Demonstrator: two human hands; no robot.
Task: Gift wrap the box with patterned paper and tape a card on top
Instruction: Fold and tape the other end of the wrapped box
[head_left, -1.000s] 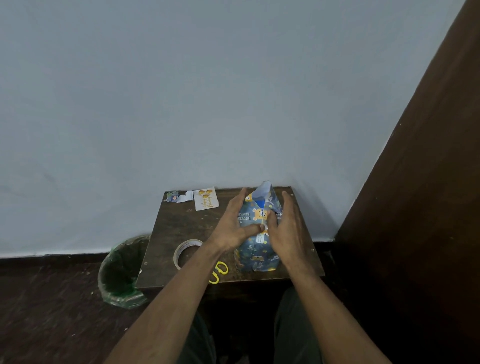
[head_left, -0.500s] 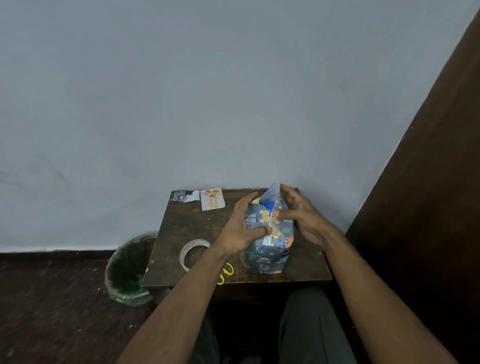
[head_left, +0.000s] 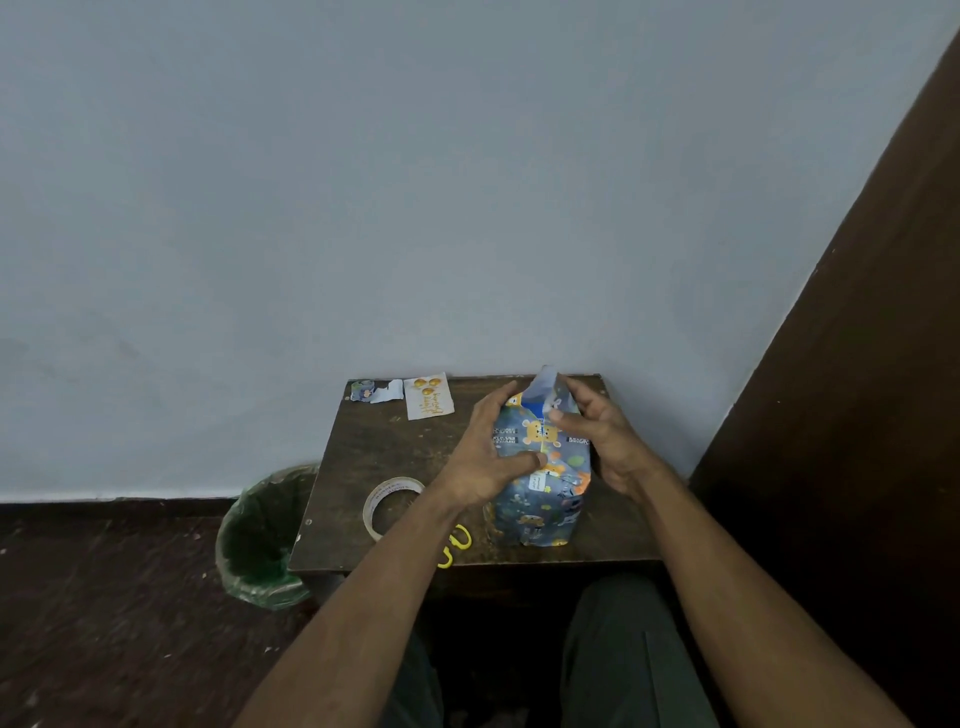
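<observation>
The surface (head_left: 363, 457) is sitting in front of the person, and the box (head_left: 545, 499) is standing up tall on it, between the two hands. Its long way is going up and down. The patterned paper (head_left: 563, 519) is already going all around it, but the top end is sticking up open.

The left hand (head_left: 488, 457) is pressing on the left side of the box, with its thumb lying across the front seam and its fingers reaching up the side. The right hand (head_left: 597, 441) is sitting on the other side, higher up, with its fingers curling around the loose paper top (head_left: 545, 382) and pinching it. So the right hand is nearer the open end, and I think it is the one folding that top down next.

The tape roll (head_left: 392, 504) is lying just left of the left wrist. The yellow scissors (head_left: 454, 545) are peeking out under that arm. The card (head_left: 428, 397) is lying farther back, to the left of the left hand, not on the box yet.
</observation>
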